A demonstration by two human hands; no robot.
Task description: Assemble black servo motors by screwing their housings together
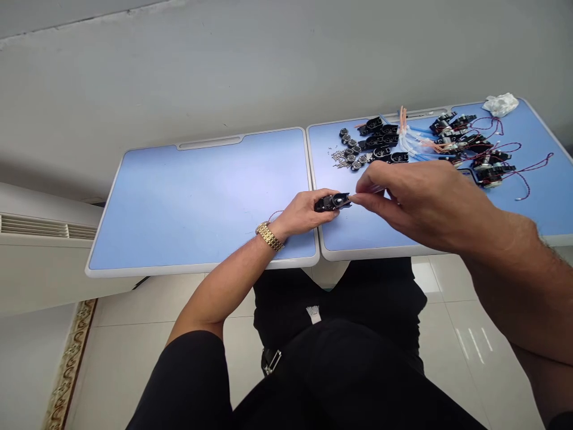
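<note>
A small black plastic housing [333,203] is being clamped by the left hand [302,214] at the centre of the frame, above the pale blue folding table [201,203], while pinched fingertips of the right hand [416,203] are being held against its end. It is judged light and stiff, best held by its body, clear of the fragile thin red wire [275,214].

- a crumpled white tissue [500,104] on the far right corner of the pale blue folding table [201,203]
- a heap of tiny silver screws [338,156] near the far edge
- rows of round black-and-silver parts [353,149] beside black plastic housings [376,140]
- black wired assemblies [487,173] with twisted red leads by the right edge
- a ribbed white wall heater [40,230] beyond the left edge
</note>
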